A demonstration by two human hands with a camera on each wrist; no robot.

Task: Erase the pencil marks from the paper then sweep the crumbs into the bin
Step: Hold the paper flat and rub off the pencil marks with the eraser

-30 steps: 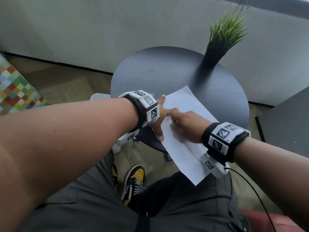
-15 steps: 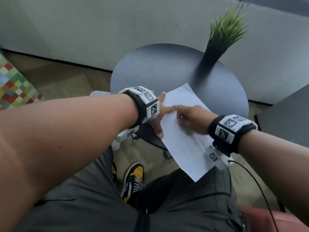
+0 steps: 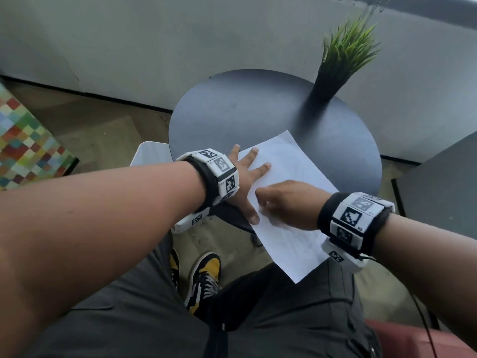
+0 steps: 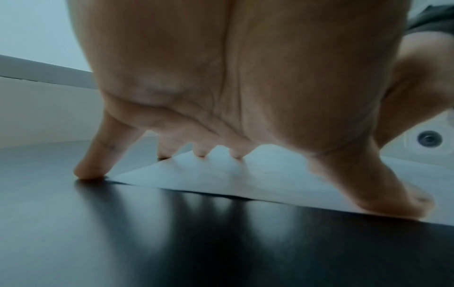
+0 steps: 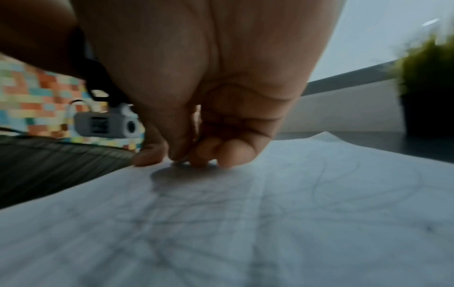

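Since 1 second ago: my right hand [image 3: 289, 202] has slid along the paper [image 3: 291, 228], toward me from its spot half a second back; my left hand [image 3: 247, 182] has stayed planted at the sheet's left edge.

Item 1, paper: white sheet, lying askew on the round dark tabletop [image 3: 232, 112], near corner overhanging the rim above my lap. Faint pencil marks [image 5: 319, 194] cover it, blurred in the right wrist view.

Item 2, left hand: fingers [image 4: 90, 161] spread apart and straight, tips pressing down; thumb and 2 or 3 fingers on the paper, little finger on the bare tabletop just beside the sheet's corner.

Item 3, right hand: fingers [image 5: 228, 155] bunched together and curled, tips down on the paper. Whether they pinch something I cannot tell; nothing shows between them.

Item 4, white bin [image 3: 149, 156]: on the floor left of the tabletop, partly hidden behind my left forearm.

Item 5, potted grass plant [image 3: 343, 52]: far side of the tabletop, well apart from the paper.
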